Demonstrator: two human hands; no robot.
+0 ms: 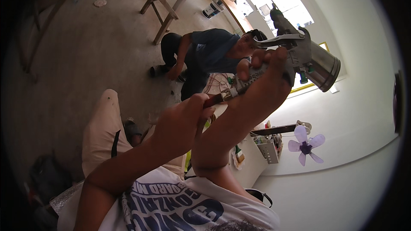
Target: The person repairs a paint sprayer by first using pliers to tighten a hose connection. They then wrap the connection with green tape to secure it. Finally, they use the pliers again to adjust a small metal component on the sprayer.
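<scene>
A metal spray gun (pixel 295 49) with a silver cup (pixel 324 66) is raised at the upper right, tilted on its side. My right hand (pixel 272 75) is wrapped around its handle, fingers curled below the long silver trigger lever (pixel 280 39). At the base of the handle, a metal coupling (pixel 229 94) joins the gun to a reddish-brown hose (pixel 213 101). My left hand (pixel 182 117) is closed around that hose just under the coupling. Most of the hose is hidden in my left fist.
A person in a dark blue shirt (pixel 214 45) crouches just beyond my hands. Wooden trestles (pixel 175 10) and a bucket (pixel 213 8) stand farther off. To the right are a paintbrush (pixel 239 154), a white basket (pixel 269 152) and a purple-bladed fan (pixel 305 147) near the wall.
</scene>
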